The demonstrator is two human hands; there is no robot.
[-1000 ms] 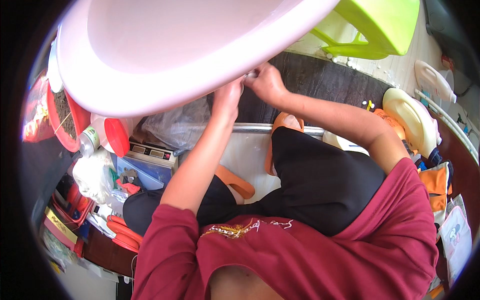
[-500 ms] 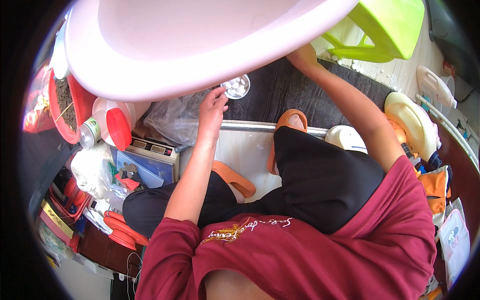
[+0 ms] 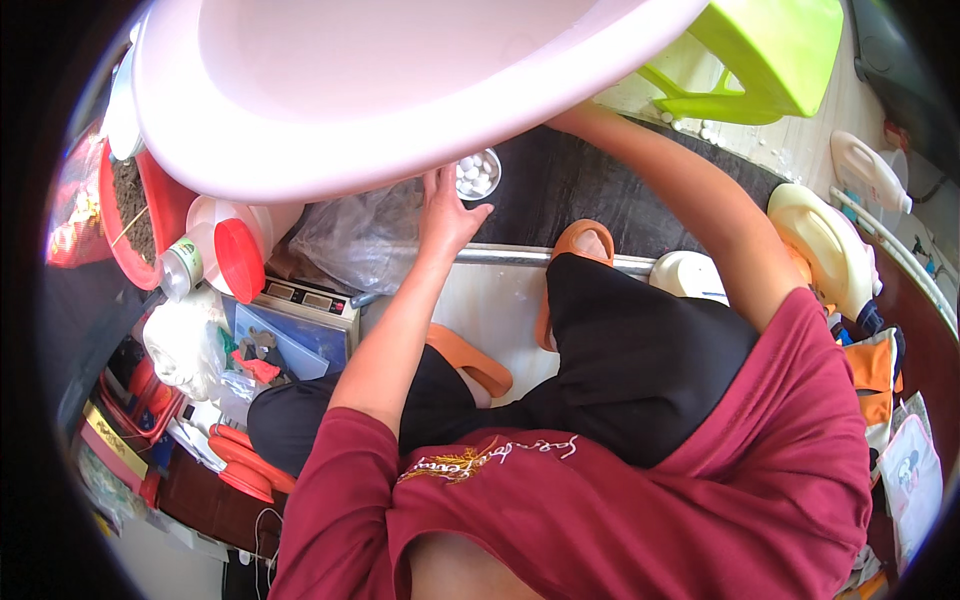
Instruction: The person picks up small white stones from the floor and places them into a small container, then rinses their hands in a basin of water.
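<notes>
A big pale pink basin point(image 3: 400, 90) fills the top of the view, tilted close to the camera. Just under its rim stands a small metal bowl point(image 3: 478, 175) of white balls on a dark mat point(image 3: 590, 180). My left hand point(image 3: 445, 215) lies flat with its fingers apart, right beside that bowl, its fingertips reaching the basin's edge; it holds nothing. My right forearm point(image 3: 680, 190) stretches up over the mat, and the hand itself is hidden behind the basin's rim.
A green plastic stool point(image 3: 770, 50) stands at the top right. At left are a clear plastic bag point(image 3: 350, 235), a scale point(image 3: 305, 300), a white bottle with a red cap point(image 3: 235, 250) and a red tub of soil point(image 3: 130, 210). A cream jug point(image 3: 825, 245) stands right.
Both hands were together at the basin's rim. They parted: the left hand dropped beside the small bowl, which came into view, and the right hand went up behind the basin.
</notes>
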